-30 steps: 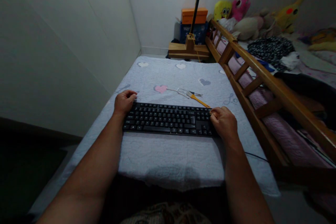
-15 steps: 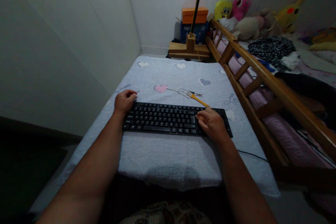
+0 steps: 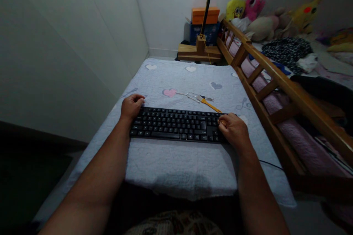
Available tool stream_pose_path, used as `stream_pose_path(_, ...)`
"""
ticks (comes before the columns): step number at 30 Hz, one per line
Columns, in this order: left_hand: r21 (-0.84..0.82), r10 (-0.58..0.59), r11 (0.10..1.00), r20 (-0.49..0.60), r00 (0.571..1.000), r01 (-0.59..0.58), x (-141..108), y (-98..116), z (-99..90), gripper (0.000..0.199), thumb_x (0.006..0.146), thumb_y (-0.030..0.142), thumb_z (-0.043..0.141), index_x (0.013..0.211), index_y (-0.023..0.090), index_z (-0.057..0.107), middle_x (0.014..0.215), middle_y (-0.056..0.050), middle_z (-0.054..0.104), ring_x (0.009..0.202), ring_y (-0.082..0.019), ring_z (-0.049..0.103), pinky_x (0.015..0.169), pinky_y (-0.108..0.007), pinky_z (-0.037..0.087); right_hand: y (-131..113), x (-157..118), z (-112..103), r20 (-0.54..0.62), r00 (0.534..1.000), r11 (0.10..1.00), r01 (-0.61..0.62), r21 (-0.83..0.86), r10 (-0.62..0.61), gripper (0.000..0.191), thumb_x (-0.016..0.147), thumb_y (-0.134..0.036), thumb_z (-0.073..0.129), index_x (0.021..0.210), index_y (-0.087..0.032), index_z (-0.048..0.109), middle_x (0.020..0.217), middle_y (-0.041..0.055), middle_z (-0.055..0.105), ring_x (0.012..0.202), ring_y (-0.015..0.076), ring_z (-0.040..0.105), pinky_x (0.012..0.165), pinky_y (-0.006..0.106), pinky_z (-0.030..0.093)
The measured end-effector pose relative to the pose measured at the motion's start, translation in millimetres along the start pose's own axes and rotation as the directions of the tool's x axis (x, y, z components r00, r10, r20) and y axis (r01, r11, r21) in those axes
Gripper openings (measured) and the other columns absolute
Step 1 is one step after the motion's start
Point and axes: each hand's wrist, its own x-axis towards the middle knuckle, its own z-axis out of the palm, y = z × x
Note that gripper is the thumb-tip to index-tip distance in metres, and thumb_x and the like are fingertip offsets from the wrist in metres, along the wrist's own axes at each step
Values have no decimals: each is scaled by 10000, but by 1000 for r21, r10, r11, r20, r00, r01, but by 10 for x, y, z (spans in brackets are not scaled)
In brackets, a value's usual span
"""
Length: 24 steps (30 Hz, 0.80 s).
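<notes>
A black keyboard (image 3: 171, 124) lies flat on the pale blue cloth (image 3: 179, 161) covering the table. My left hand (image 3: 131, 107) rests at the keyboard's left end, its fingers curled; whether it grips the edge is hidden. Over the number keys at the right end is my right hand (image 3: 234, 127), closed on a small brownish thing (image 3: 222, 122) that I cannot make out. Just behind the keyboard lie a brush with a yellow handle (image 3: 211, 105) and a thin wire-like metal tool (image 3: 193, 96).
A wooden bed rail (image 3: 275, 77) runs along the right side, with plush toys (image 3: 255, 7) and clothes beyond. At the back stand a wooden base with a dark pole (image 3: 208, 5) and an orange box (image 3: 205, 15). A pale wall rises on the left.
My right hand has moved right along the keyboard, from beside the Enter key to the number keys. My left hand has stayed at the left end.
</notes>
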Motion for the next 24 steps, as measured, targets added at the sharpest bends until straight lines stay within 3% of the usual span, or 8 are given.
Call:
stream_pose_path(7,-8,-4,1000,-2,1000,4,-4,-2,8,240,679,363,617,816,203,731,771,-20,724,750,-203,656,816,-325,549,-184,20,35,22,995,985,91,148,-95,153,879,-206,577,894,-214,729,888,74,686,879,236,633,811,337,454)
stream_pose_path(11,-18,2,1000,-4,1000,-2,-9,15,1,237,676,365,621,809,203,730,759,-21,715,745,-205,654,820,-331,546,-269,27,72,55,990,983,123,133,-132,165,874,-184,568,889,-208,730,851,67,661,839,226,625,783,330,447)
stream_pose_path(24,-12,4,1000,-7,1000,-5,-24,31,-3,201,685,329,623,797,200,730,748,-21,709,744,-213,653,813,-336,536,1,-26,-25,2,1000,1000,27,-15,-27,150,813,-196,555,813,-210,704,811,61,654,780,218,587,713,329,394)
